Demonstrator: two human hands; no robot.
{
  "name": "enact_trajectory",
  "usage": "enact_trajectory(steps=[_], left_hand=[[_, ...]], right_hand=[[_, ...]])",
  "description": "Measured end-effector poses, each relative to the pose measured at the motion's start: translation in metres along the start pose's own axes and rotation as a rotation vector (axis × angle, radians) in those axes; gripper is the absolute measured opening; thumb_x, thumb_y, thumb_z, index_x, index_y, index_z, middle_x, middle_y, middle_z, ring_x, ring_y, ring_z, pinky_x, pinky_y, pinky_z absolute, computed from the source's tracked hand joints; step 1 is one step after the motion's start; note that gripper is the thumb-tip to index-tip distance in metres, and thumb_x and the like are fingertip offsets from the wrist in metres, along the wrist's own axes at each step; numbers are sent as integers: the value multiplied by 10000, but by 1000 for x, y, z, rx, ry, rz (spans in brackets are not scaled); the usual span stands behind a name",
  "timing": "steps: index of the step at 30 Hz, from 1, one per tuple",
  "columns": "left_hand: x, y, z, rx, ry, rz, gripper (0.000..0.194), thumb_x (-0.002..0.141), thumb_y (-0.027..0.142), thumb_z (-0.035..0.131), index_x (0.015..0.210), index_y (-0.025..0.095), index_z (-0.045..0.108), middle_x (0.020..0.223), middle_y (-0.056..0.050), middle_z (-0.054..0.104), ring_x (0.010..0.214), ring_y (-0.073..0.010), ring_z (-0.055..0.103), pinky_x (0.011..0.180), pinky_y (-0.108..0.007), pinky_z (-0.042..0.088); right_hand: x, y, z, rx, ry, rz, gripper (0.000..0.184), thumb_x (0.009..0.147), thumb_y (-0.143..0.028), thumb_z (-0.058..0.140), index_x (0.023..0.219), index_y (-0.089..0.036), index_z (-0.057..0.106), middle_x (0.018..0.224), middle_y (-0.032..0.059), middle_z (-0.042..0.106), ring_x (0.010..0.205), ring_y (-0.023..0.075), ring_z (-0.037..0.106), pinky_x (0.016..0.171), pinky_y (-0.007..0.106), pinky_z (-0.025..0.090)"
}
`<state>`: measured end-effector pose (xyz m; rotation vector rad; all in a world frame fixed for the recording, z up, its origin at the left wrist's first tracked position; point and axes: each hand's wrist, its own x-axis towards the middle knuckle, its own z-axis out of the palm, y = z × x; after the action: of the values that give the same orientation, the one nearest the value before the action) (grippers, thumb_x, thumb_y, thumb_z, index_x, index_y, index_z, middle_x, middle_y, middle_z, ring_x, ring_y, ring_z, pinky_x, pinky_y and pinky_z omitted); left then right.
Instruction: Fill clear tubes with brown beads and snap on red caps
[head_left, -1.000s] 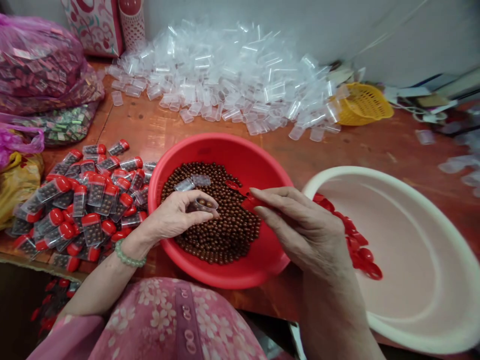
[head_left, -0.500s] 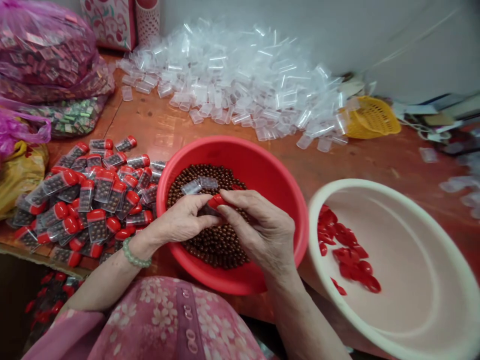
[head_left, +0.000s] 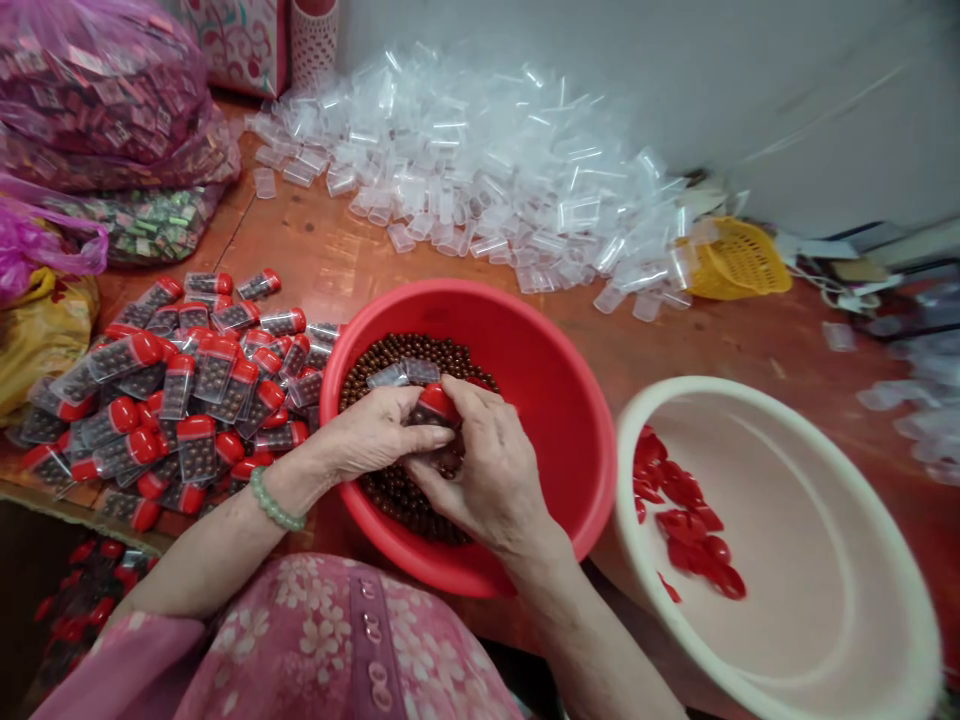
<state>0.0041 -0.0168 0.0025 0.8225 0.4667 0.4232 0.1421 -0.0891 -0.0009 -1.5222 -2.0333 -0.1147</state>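
Above the red plastic basin [head_left: 551,400], my left hand [head_left: 379,435] and my right hand [head_left: 487,465] meet around a small clear tube [head_left: 433,428] with beads in it. A red cap [head_left: 439,402] sits on the tube's upper end, under my right fingers. My left hand grips the tube, and much of the tube is hidden by my fingers. Loose brown beads [head_left: 409,350] fill the basin's bottom just under my hands. Two empty clear tubes [head_left: 405,373] lie on the beads. A green bead bracelet [head_left: 274,500] circles my left wrist.
Left of the basin lies a heap of capped, bead-filled tubes [head_left: 195,395]. A cream basin [head_left: 780,550] holding loose red caps [head_left: 686,510] stands to the right. Behind lie many empty clear tubes [head_left: 465,190], a yellow basket [head_left: 739,262] and pink bags [head_left: 97,100].
My hands have come together over the red basin, and the red cap from my right hand now sits on the tube. The view has shifted slightly, moving the scene down and right.
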Motion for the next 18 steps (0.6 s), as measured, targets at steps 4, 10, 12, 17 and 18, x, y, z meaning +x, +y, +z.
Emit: enact_trajectory(steps=[4,10,12,17,18], left_hand=[[-1,1,-4,-118,-61,-40,478,710,585,724,804,118,675,728,-31,678,708,-123,614,747,-261,488],[4,-4,-5,-210,-35,-198,716,819,772,371,713,122,649,563,-24,616,552,-125,586,644,-275,502],[6,-9,-2,-224,84,-169,588,849,672,479,720,124,646,578,-9,621,555,-111,579,653,-260,500],[10,-16,14,-236,321,-109,372,916,435,509,732,133,624,631,-5,631,570,-99,564,638,-236,477],[10,-16,18,-211,363,-100,361,919,416,496,717,139,609,614,1,613,560,-100,548,624,-237,467]], right_hand=[[5,-1,-3,-22,68,-71,639,748,-342,669,1317,-171,433,1070,148,674,943,285,656,795,429,529],[5,0,-4,-2,81,-64,586,719,-355,704,1220,-151,481,1015,129,687,903,268,663,786,399,514],[4,-1,-3,-3,81,-74,570,726,-339,696,1219,-153,479,1012,125,690,904,263,663,790,391,504],[4,-1,-1,-42,59,-84,558,746,-326,668,1237,-152,468,983,111,701,881,255,664,797,388,476],[4,-1,-1,-54,57,-88,555,749,-332,660,1237,-148,468,974,111,703,869,255,664,797,390,473]])
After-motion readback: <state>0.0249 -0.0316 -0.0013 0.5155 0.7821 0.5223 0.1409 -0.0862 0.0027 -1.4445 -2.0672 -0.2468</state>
